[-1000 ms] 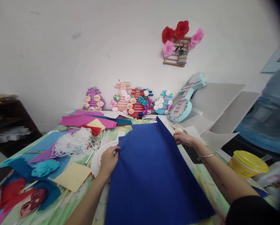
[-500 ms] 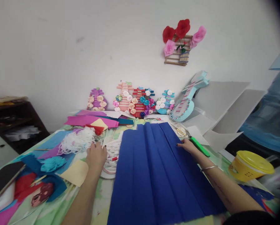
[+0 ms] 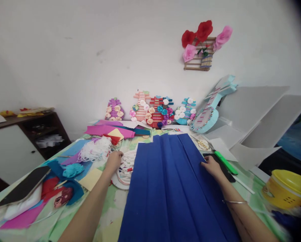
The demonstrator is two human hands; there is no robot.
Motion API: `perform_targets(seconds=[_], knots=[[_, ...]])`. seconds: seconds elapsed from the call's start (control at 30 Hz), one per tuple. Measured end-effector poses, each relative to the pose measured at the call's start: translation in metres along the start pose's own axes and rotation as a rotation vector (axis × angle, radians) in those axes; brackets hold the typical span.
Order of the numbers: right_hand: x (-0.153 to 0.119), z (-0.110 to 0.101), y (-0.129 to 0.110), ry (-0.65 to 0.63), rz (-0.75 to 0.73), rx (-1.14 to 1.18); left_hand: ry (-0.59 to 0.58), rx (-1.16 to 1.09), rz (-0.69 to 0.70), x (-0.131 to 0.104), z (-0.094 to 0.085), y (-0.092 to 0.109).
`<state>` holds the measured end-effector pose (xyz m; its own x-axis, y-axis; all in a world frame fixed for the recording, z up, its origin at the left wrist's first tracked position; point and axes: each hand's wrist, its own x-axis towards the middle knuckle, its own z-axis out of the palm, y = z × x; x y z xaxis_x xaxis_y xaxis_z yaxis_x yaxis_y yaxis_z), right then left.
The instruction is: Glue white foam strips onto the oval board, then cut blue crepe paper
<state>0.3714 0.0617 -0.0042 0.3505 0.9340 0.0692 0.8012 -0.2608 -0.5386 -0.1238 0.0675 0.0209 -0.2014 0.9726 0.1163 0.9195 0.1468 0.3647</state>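
A large pleated blue paper sheet [image 3: 162, 188] lies before me, with long fold lines running away from me. My right hand [image 3: 212, 165] is at its right edge, thumb on top and fingers bent round the border. My left hand [image 3: 114, 161] has its fingers drawn together at the upper left rim of a round white piece [image 3: 123, 179] covered with white cord and bits of red. The sheet covers that piece's right side. A heap of white string [image 3: 96, 149] lies just left of my left hand. Beside my right hand is a green-handled utility knife [image 3: 226, 163].
Gold scissors [image 3: 202, 144] lie beyond the sheet. Several flower-trimmed paper lutes [image 3: 155, 112] lean against the wall, with a larger pale blue one [image 3: 207, 112]. Grey boards [image 3: 256, 111] and a yellow tub [image 3: 287, 188] stand right. Coloured paper and a black phone-like slab [image 3: 24, 185] lie left.
My left hand has moved right from the string to the round white piece, its fingers closing up. My right hand stays at the sheet's edge. The view has swung slightly left.
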Motion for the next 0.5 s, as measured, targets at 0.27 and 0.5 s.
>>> perform_targets(seconds=[0.27, 0.5], knots=[[-0.006, 0.000, 0.008, -0.006, -0.017, 0.030, -0.352, -0.067, -0.025, 0.044, -0.010, 0.016], [-0.006, 0.004, 0.008, -0.018, -0.013, 0.046, -0.520, -0.123, -0.048, 0.042, -0.021, 0.010]])
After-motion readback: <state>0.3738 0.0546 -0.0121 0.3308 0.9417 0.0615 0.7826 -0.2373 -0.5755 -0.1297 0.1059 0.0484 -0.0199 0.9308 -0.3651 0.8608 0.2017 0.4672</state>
